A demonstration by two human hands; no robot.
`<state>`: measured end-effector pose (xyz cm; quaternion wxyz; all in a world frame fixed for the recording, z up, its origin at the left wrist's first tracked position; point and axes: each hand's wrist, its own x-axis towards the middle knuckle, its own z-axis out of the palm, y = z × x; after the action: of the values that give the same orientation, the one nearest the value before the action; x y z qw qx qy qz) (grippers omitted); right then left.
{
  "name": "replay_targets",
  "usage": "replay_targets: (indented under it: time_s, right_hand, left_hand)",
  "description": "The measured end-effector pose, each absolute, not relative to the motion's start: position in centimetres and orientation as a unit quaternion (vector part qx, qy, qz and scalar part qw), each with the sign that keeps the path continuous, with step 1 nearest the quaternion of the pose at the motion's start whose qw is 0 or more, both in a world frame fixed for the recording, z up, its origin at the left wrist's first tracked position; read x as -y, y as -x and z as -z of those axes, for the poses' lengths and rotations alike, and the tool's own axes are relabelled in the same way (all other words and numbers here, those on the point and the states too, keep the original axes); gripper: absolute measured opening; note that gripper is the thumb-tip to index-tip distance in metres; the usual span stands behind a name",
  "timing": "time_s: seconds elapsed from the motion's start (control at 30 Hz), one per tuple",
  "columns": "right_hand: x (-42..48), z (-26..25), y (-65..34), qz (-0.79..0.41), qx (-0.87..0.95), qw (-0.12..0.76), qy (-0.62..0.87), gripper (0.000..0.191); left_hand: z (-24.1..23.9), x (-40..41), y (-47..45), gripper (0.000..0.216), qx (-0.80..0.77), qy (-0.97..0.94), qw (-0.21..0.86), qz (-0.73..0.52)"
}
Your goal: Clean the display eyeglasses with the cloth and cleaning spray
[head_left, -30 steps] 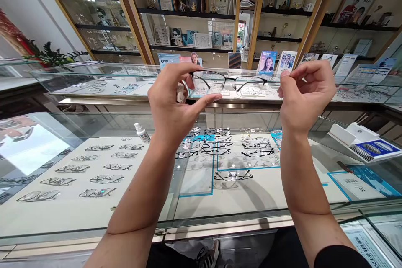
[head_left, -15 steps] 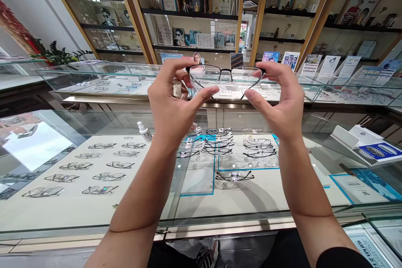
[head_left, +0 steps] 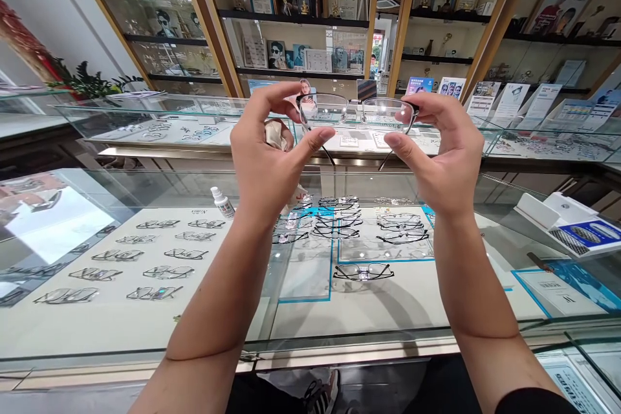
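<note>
A pair of black-framed eyeglasses (head_left: 356, 102) is held up in front of me above the counter, lenses upright and temples unfolded. At its left corner, my left hand (head_left: 264, 162) pinches the frame with the fingers above and the thumb extended below. A crumpled pale cloth (head_left: 274, 134) is tucked in that same hand's curled fingers. On the opposite corner, my right hand (head_left: 449, 158) grips the frame near the hinge. Below the hands, one dark pair of glasses (head_left: 363, 272) lies apart on the glass counter, nearer me than several other frames (head_left: 337, 220).
A white spray bottle (head_left: 222, 203) stands on the glass counter (head_left: 310, 330) left of my left forearm. Glasses in rows (head_left: 116, 255) fill its left part. To the right sits an open white box (head_left: 567, 223). Another glass showcase (head_left: 194, 136) and shelves (head_left: 295, 19) stand beyond.
The eyeglasses have shifted slightly right and tilted, so the temples now hang lower behind the lenses. My right hand has moved a little to the right. Both hands keep their hold.
</note>
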<state>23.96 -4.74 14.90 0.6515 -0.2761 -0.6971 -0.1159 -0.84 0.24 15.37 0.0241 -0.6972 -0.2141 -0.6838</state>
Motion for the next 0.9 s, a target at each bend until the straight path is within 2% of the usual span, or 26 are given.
replay_targets:
  time_s: [0.13,0.33,0.53,0.9]
  right_hand:
    - [4.7,-14.8,-24.3,0.115,0.698,0.643,0.294,0.045]
    - [4.9,-14.9,-24.2,0.106,0.695,0.635,0.321,0.046]
    - [5.1,-14.9,-24.2,0.118,0.705,0.62,0.323,0.044]
    - [4.9,-15.1,-24.3,0.07,0.691,0.645,0.32,0.049]
  left_hand:
    - [-14.8,-1.1,1.0,0.068,0.229,0.699,0.007,0.677]
    - [-14.4,-2.1,0.9,0.073,0.235,0.702,0.017,0.672]
    - [-14.6,-0.6,0.1,0.064,0.232,0.676,0.013,0.699]
    - [-14.4,0.6,-1.1,0.059,0.237,0.636,0.048,0.733]
